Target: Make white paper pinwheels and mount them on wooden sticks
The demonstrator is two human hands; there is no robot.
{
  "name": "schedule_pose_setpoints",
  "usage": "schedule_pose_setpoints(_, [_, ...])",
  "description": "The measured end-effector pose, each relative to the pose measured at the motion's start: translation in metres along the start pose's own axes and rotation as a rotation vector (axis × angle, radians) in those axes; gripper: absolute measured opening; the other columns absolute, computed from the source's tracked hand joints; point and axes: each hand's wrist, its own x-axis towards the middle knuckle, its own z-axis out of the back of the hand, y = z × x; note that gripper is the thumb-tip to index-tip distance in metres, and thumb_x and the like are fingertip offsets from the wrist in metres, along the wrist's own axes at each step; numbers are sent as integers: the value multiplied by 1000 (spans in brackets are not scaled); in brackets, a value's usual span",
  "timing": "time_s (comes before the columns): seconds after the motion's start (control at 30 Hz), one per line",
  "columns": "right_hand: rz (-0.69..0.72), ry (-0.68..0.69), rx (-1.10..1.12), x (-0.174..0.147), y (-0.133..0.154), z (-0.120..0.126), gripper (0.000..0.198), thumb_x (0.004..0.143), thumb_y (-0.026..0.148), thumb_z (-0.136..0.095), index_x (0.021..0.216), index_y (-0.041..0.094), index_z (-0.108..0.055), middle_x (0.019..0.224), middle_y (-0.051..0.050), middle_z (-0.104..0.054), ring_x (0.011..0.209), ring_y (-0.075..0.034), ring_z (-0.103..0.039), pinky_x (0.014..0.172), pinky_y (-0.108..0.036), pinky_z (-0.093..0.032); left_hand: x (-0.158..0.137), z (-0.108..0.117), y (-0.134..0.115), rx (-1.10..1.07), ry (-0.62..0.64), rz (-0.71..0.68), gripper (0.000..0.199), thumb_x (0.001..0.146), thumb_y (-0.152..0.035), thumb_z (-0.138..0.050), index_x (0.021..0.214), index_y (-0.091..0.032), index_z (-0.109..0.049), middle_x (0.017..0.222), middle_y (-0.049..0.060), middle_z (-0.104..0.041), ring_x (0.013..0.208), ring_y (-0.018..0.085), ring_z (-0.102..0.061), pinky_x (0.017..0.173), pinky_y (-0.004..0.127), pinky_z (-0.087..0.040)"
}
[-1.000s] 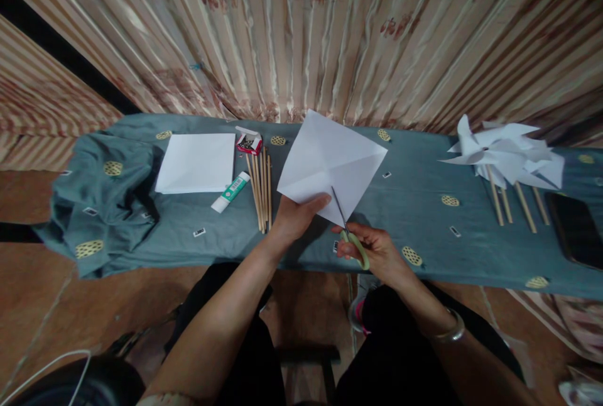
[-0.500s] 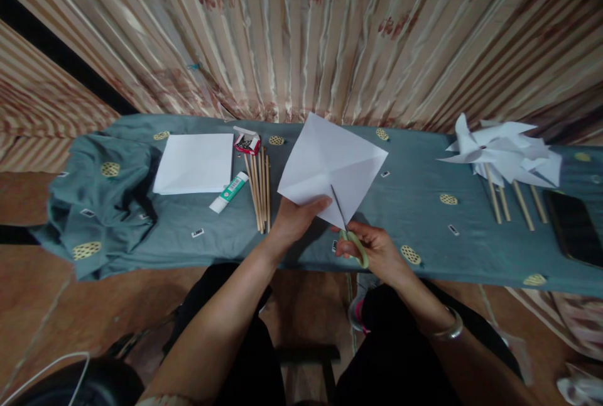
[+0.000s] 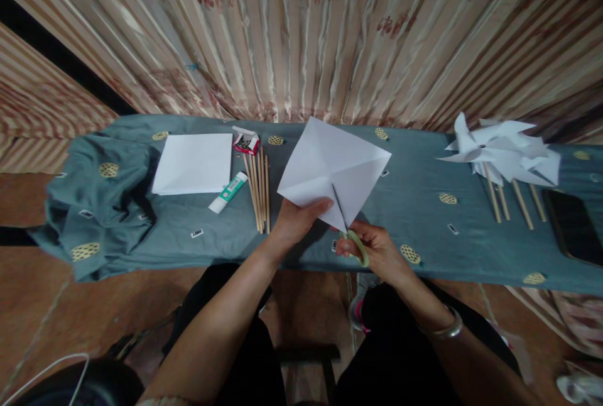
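A square white sheet of paper [image 3: 336, 164] with crossing diagonal creases is held above the table, one corner toward me. My left hand [image 3: 296, 220] grips its lower left edge, thumb on top and fingers hidden beneath. My right hand [image 3: 372, 244] is closed round the pale green handles of a pair of scissors [image 3: 358, 249]. Their dark blade lies over the paper, running from the near corner along the crease toward the centre. The other blade is hidden under the sheet.
On the green tablecloth [image 3: 174, 236] lie a stack of white paper [image 3: 194, 164], a glue stick [image 3: 228, 192], several wooden sticks [image 3: 261, 195] and a small red box of pins [image 3: 246, 142]. Several paper pinwheels [image 3: 506, 148] and a black phone [image 3: 575, 227] lie at right. A curtain [image 3: 301, 35] hangs behind.
The paper has shifted very slightly to the right and the scissors' blades look more closed on it. Both hands stay in nearly the same places.
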Motion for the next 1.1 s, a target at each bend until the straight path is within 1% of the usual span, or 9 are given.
schedule_pose_setpoints(0.1, [-17, -10, 21, 0, 0, -1, 46, 59, 61, -81, 70, 19, -65, 57, 1, -63, 51, -10, -51, 49, -22, -44, -1, 0, -1, -7, -1, -1, 35, 57, -24, -80, 87, -18, -63, 87, 5, -72, 79, 21, -65, 72, 33, -54])
schedule_pose_setpoints(0.27, [-45, -30, 42, 0, 2, -2, 49, 55, 59, -83, 78, 19, -67, 57, 2, -64, 49, -10, -51, 49, -23, -44, -3, -1, -6, 8, -4, 7, 32, 59, -24, -79, 86, -17, -64, 85, 6, -72, 78, 21, -65, 73, 34, -54])
schedule_pose_setpoints(0.4, [-29, -28, 26, 0, 1, -2, 49, 57, 61, -81, 80, 19, -68, 56, 2, -63, 49, -10, -51, 49, -24, -45, -3, -2, -6, 1, -11, -6, 33, 58, -22, -79, 86, -17, -64, 86, 5, -72, 81, 22, -65, 75, 34, -53])
schedule_pose_setpoints(0.53, [14, -16, -22, 0, -2, 0, 47, 63, 63, -76, 75, 19, -67, 59, 0, -64, 51, -11, -51, 48, -23, -43, -3, -2, -3, -9, 1, -13, 36, 57, -24, -80, 88, -16, -64, 87, 6, -72, 81, 21, -65, 76, 34, -53])
schedule_pose_setpoints(0.63, [32, 2, -55, 0, -2, 1, 46, 66, 63, -75, 75, 19, -68, 60, 0, -64, 51, -11, -51, 48, -23, -42, -3, -2, -3, 2, 1, -11, 38, 56, -24, -80, 89, -16, -64, 89, 6, -73, 81, 21, -65, 77, 34, -54])
schedule_pose_setpoints(0.77, [23, -4, -39, 1, 1, 0, 46, 64, 63, -76, 74, 18, -67, 58, 1, -62, 50, -10, -50, 48, -23, -43, -3, -2, -5, 29, 9, -12, 36, 57, -24, -80, 88, -15, -64, 89, 6, -73, 81, 21, -66, 76, 34, -54])
schedule_pose_setpoints(0.9, [-4, -13, -26, 1, 5, -2, 47, 61, 63, -77, 71, 19, -66, 56, 2, -60, 49, -10, -49, 47, -23, -42, -4, -3, -5, 27, 24, -16, 31, 57, -26, -79, 82, -15, -63, 82, 5, -72, 75, 21, -65, 72, 35, -55])
schedule_pose_setpoints(1.0, [-22, -6, -31, 1, 4, -2, 47, 62, 62, -77, 77, 19, -68, 57, 2, -60, 49, -10, -48, 48, -24, -41, -4, -3, -4, 36, 29, -17, 30, 58, -27, -78, 81, -16, -63, 81, 5, -71, 75, 21, -65, 71, 35, -55])
schedule_pose_setpoints(1.1, [-32, 31, -64, -1, 0, 0, 51, 67, 64, -73, 88, 18, -69, 63, 0, -63, 54, -12, -52, 51, -25, -44, -2, -1, 0, 26, 29, -18, 34, 57, -27, -79, 85, -15, -64, 86, 6, -72, 78, 21, -65, 74, 35, -54])
